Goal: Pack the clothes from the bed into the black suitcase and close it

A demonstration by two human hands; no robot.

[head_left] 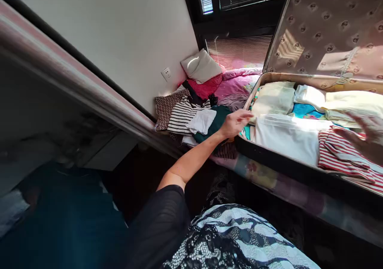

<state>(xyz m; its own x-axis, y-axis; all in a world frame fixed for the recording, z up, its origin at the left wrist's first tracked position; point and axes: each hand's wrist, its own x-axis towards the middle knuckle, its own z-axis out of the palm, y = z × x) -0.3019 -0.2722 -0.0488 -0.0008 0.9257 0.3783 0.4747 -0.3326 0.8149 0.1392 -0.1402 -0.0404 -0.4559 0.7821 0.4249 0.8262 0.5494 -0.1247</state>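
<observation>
An open suitcase (281, 151) lies on the bed, packed with folded clothes. My left hand (235, 124) reaches over its left corner, fingers stretched out beside a folded white garment (287, 135); I see nothing in it. At the right edge, my right hand (368, 137) is blurred, thumb and fingers apart, over a red-and-white striped garment (344, 151). Whether it touches the cloth I cannot tell. Behind these lie a cream folded garment (273, 97), a pale yellow one (356, 101) and a blue piece (305, 110).
Left of the suitcase is a pile with a black-and-white striped garment (179, 119), a white cloth (203, 121) and a dark green garment (221, 117). A pale pillow (201, 66) leans at the wall. The suitcase lid (326, 29) stands raised. A person in a dark teal top (68, 217) is at lower left.
</observation>
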